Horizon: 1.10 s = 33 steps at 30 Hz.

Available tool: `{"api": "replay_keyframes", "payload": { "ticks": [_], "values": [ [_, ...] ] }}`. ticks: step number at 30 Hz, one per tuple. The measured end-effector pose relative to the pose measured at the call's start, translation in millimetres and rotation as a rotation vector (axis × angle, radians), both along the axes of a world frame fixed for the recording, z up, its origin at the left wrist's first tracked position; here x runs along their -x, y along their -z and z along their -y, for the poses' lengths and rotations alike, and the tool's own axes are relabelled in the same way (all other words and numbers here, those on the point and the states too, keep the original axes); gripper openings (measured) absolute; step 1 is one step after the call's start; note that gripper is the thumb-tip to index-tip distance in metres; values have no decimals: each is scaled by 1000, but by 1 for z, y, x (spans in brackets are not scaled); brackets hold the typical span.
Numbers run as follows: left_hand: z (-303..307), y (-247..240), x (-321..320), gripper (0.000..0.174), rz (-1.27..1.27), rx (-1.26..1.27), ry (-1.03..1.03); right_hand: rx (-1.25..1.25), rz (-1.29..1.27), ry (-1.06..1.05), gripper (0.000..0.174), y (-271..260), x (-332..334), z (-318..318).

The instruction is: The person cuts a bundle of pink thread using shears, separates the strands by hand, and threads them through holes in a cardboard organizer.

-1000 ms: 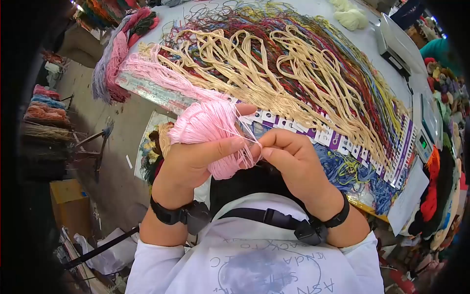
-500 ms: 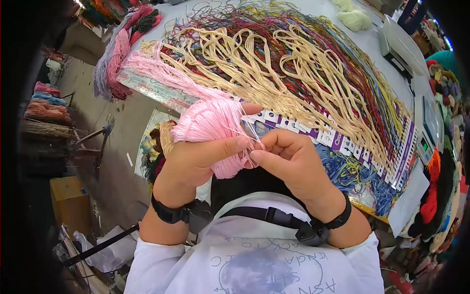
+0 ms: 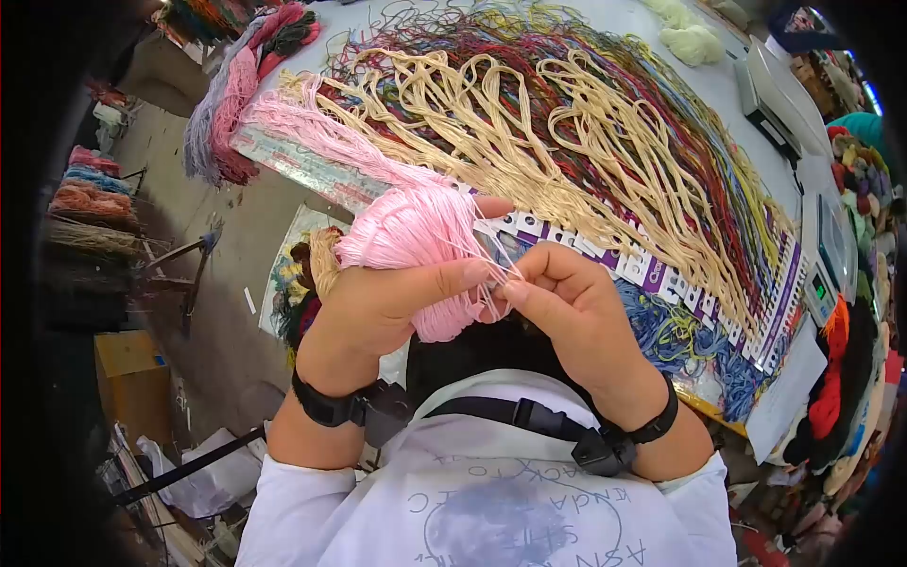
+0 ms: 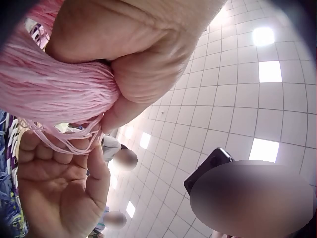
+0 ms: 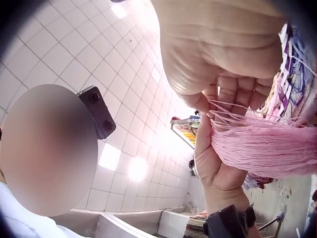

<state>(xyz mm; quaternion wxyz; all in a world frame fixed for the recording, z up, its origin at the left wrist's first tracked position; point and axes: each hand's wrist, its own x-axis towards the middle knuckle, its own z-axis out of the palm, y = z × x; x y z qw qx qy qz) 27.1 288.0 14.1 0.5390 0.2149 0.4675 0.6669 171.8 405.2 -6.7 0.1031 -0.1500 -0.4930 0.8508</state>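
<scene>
In front of the chest, just off the near table edge, the left hand (image 3: 383,312) grips a fat skein of pale pink thread (image 3: 416,234), fingers curled round it w/ one fingertip showing past the far side. The skein is held up off the pale table (image 3: 710,71), & its long tail runs up-left to lie on the top beside the other yarn. The right hand (image 3: 578,312) meets the left at the fingertips: fingers curled in tight, pinching a few thin pink strands (image 3: 491,269) drawn out of the skein's lower end. The left wrist view shows those loose strands looping btwn skein & right fingers. The right wrist view shows them fanning from the pinch into the bundle in the left palm.

Across the table there is a wide spread of cream yarn loops (image 3: 529,123) over red, green, blue & yellow yarn lengths (image 3: 727,180). They run to a long sample card w/ purple-and-white labels (image 3: 661,276) along the near edge. A blue yarn tangle (image 3: 661,331) lies under the card, just right of the right hand. A pink-and-grey hank (image 3: 222,113) droops over the far-left corner. A cream wool lump (image 3: 690,42) sits at the far side, near a white scale (image 3: 775,90). A second scale w/ green display (image 3: 831,250) is at right. Black wrist straps (image 3: 326,411) are on both arms. A brown cardboard box (image 3: 128,378) is on the floor at left.
</scene>
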Motion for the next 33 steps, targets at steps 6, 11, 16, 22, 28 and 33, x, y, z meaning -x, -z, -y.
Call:
{"api": "replay_keyframes", "payload": {
  "ticks": [6, 11, 16, 22, 28, 33],
  "values": [
    [0, -3, -2, 53, -71, 5, -24, 6, -33, -11, 10, 4, -1, -3],
    [1, -6, -3, 53, -45, 20, -15, 25, -37, -15, 9, 1, -1, -2],
    [2, -5, -2, 53, -63, 24, -13, 13, -49, -9, 9, 2, -2, -2],
    [2, -4, -4, 52, -45, 26, -15, -59, 27, -6, 15, 0, 0, 2],
    [1, 5, -6, 47, -30, -25, -72, -316, 141, 20, 16, -8, 3, 8],
    [1, 4, -6, 43, 7, -41, -127, -655, 210, 69, 19, -9, 4, 8]
  ]
}}
